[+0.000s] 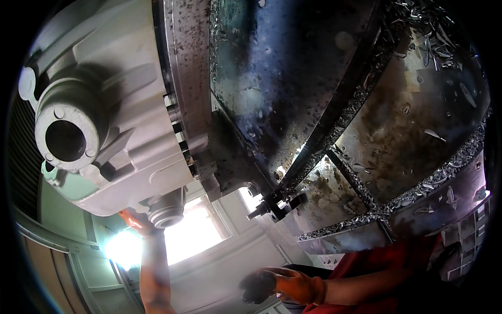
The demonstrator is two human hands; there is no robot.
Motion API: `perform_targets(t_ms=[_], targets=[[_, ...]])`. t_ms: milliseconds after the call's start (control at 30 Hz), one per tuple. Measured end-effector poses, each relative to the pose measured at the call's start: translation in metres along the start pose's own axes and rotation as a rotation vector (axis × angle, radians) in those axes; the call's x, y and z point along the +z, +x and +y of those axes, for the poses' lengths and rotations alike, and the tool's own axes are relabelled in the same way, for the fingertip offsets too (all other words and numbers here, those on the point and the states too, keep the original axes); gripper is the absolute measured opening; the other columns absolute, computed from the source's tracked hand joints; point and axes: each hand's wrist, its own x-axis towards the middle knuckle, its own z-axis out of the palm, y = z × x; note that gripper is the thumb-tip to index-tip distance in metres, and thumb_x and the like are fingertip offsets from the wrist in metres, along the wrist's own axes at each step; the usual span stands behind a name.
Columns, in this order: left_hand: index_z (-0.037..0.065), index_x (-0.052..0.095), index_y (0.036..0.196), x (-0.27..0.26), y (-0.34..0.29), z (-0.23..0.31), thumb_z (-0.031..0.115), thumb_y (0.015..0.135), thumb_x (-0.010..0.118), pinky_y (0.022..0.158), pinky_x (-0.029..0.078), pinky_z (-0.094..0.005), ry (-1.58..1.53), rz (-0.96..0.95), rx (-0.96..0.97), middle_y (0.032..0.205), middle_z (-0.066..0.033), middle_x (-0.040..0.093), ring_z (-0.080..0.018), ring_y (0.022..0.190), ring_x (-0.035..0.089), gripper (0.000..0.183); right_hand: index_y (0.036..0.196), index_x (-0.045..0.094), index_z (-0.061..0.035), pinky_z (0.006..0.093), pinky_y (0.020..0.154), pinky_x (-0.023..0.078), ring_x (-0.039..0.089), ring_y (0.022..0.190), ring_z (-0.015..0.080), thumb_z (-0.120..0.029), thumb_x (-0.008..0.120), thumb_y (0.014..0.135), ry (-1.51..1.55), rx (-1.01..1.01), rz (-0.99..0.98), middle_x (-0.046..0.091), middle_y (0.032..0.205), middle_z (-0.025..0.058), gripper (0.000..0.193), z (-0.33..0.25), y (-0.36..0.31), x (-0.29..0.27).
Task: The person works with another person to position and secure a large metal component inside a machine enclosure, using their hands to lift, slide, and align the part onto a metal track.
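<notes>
A large pale grey metal casting with a round hollow boss fills the upper left. My left hand, in an orange glove, reaches up to the casting's lower edge beside a smaller round boss. Its fingers bend against that edge and are partly hidden. Low in the middle, my right hand wears an orange glove with dark fingers. Those fingers are curled together, apart from the casting; whatever may be inside them is hidden.
A rusty-specked upright plate stands against the casting. To the right are stained metal panels with metal shavings heaped along their ridges. A dark bolted bracket juts out at centre. Bright light comes from a window and a lamp.
</notes>
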Motion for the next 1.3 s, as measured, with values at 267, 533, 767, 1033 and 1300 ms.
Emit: perform_targets(t_ms=[267, 533, 767, 1033, 1300], targets=[[-0.010, 0.050, 0.126, 0.000, 0.011, 0.021, 0.027, 0.091, 0.063, 0.086, 0.045, -0.0474, 0.000, -0.038, -0.113, 0.109, -0.0236, 0.062, -0.0391, 0.098, 0.057, 0.053, 0.136, 0.051, -0.0038, 0.0320, 0.094, 0.052, 0.061, 0.112, 0.0167, -0.031, 0.033, 0.108, -0.470, -0.138, 0.067, 0.062, 0.120, 0.0100, 0.043, -0.019, -0.005, 0.017], [-0.009, 0.051, 0.126, 0.009, -0.027, -0.015, 0.026, 0.091, 0.063, 0.087, 0.045, -0.0447, -0.080, -0.005, -0.266, 0.113, -0.0245, 0.059, -0.0380, 0.098, 0.057, 0.051, 0.139, 0.048, -0.0048, 0.0315, 0.094, 0.053, 0.060, 0.116, 0.0178, -0.023, 0.041, 0.106, -0.368, -0.110, 0.081, 0.055, 0.130, 0.0086, 0.038, -0.014, -0.007, 0.016], [-0.009, 0.050, 0.127, 0.010, -0.004, 0.011, 0.027, 0.092, 0.062, 0.087, 0.045, -0.0443, -0.099, 0.016, -0.137, 0.114, -0.0239, 0.059, -0.0372, 0.099, 0.057, 0.051, 0.136, 0.051, -0.0039, 0.0317, 0.095, 0.053, 0.062, 0.114, 0.0172, -0.029, 0.039, 0.107, 0.023, 0.083, 0.038, 0.057, 0.127, 0.0086, 0.040, -0.028, -0.010, -0.003], [-0.008, 0.049, 0.128, 0.004, 0.008, 0.016, 0.028, 0.093, 0.061, 0.088, 0.045, -0.0439, -0.107, -0.003, -0.124, 0.115, -0.0232, 0.059, -0.0363, 0.100, 0.057, 0.052, 0.137, 0.050, -0.0036, 0.0311, 0.094, 0.053, 0.062, 0.113, 0.0164, -0.029, 0.038, 0.107, -0.377, -0.208, 0.037, 0.059, 0.125, 0.0092, 0.041, -0.021, 0.000, 0.006], [-0.008, 0.049, 0.129, 0.006, -0.003, 0.020, 0.029, 0.093, 0.060, 0.089, 0.045, -0.0435, -0.141, -0.024, -0.163, 0.116, -0.0225, 0.058, -0.0354, 0.101, 0.057, 0.052, 0.136, 0.051, -0.0034, 0.0286, 0.091, 0.054, 0.063, 0.110, 0.0141, -0.023, 0.037, 0.108, -0.197, -0.085, 0.032, 0.062, 0.119, 0.0089, 0.037, -0.024, 0.007, 0.007]])
